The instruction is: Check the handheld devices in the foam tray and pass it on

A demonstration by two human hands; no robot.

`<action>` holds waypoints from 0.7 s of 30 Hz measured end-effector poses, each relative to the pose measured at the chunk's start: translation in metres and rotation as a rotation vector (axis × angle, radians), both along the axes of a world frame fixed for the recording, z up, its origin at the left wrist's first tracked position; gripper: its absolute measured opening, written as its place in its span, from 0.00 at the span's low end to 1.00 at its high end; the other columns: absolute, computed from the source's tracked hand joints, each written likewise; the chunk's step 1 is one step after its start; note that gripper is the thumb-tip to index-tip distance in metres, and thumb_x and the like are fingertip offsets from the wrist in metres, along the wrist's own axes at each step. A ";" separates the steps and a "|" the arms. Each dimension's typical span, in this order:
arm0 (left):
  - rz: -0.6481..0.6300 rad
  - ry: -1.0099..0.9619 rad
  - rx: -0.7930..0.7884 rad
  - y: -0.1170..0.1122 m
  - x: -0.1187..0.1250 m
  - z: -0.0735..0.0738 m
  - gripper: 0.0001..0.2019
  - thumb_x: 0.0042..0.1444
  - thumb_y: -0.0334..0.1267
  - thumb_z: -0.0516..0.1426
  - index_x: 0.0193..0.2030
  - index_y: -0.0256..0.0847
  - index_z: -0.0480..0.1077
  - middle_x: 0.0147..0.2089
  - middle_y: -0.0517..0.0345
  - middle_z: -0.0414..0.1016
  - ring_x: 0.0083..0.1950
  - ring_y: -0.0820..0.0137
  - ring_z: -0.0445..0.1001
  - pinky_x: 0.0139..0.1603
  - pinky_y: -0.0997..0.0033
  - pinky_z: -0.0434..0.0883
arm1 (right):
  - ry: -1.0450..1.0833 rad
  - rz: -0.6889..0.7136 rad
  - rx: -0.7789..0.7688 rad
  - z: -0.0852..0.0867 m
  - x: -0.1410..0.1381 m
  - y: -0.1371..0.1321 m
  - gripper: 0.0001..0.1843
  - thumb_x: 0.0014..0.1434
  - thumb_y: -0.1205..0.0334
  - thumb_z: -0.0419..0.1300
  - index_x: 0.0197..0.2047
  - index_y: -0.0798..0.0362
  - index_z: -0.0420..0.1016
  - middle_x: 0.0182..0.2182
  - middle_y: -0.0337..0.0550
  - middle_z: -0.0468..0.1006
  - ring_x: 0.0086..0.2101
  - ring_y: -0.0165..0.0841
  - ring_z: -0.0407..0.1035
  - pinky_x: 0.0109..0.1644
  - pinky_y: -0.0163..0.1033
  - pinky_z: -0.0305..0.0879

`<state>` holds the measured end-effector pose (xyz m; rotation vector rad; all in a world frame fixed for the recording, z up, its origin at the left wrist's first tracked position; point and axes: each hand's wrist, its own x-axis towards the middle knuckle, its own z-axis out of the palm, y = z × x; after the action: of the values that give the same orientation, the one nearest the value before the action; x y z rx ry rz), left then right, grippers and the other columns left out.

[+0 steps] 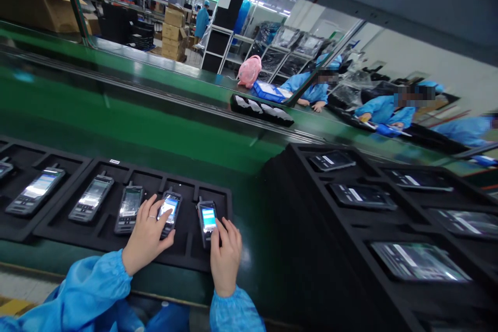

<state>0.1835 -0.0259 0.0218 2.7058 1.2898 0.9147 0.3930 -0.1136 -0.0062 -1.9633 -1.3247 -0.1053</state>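
A black foam tray (187, 241) lies in front of me, with handheld phones with stub antennas in its slots. My left hand (148, 233) is open over a phone (170, 208) with a lit screen; its index finger touches or nearly touches that screen, and the thumb is by the phone's lower edge. At the tray's right end another phone (208, 218) shows a bright blue and white screen. My right hand (226, 251) is open, fingers slightly bent, with a fingertip at that screen. Left of my left hand are a phone (129, 207) and a second one (91, 198), both in slots.
Another tray with a phone (37, 190) adjoins at left. At right, a tall stack of black foam trays (307, 218) holds several flat devices (420, 261). Beyond the green conveyor belt (155, 124) are a black tray (261, 110), a pink bag (249, 71) and co-workers in blue (389, 111).
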 end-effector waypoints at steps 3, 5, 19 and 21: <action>0.004 -0.060 -0.027 0.001 0.000 -0.002 0.18 0.55 0.37 0.58 0.53 0.37 0.69 0.57 0.39 0.67 0.67 0.44 0.58 0.62 0.40 0.64 | 0.020 0.002 0.017 -0.001 0.000 0.001 0.19 0.67 0.54 0.49 0.48 0.52 0.78 0.50 0.52 0.78 0.53 0.45 0.67 0.59 0.59 0.62; -0.004 -0.087 -0.056 0.000 0.000 -0.003 0.18 0.57 0.38 0.57 0.54 0.37 0.68 0.58 0.39 0.67 0.68 0.44 0.57 0.62 0.39 0.64 | 0.033 0.005 0.022 -0.002 0.001 0.001 0.19 0.67 0.53 0.49 0.47 0.52 0.78 0.49 0.52 0.78 0.53 0.45 0.67 0.59 0.58 0.63; 0.543 0.164 -0.171 0.066 -0.124 0.006 0.25 0.62 0.46 0.49 0.60 0.30 0.63 0.54 0.35 0.68 0.52 0.49 0.70 0.48 0.49 0.72 | 0.075 -0.110 0.025 0.000 0.008 0.009 0.29 0.65 0.45 0.47 0.52 0.59 0.76 0.47 0.57 0.79 0.50 0.45 0.70 0.55 0.53 0.67; 0.562 0.218 -0.189 0.068 -0.133 0.003 0.26 0.62 0.45 0.49 0.61 0.28 0.64 0.50 0.34 0.69 0.48 0.48 0.71 0.42 0.50 0.72 | 0.073 -0.125 0.040 0.000 0.008 0.012 0.30 0.64 0.43 0.48 0.52 0.60 0.76 0.47 0.58 0.79 0.49 0.46 0.70 0.55 0.54 0.67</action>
<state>0.0502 0.0421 0.0253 2.3804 2.1212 0.4760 0.4009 -0.1020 -0.0064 -1.9964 -1.1441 -0.1183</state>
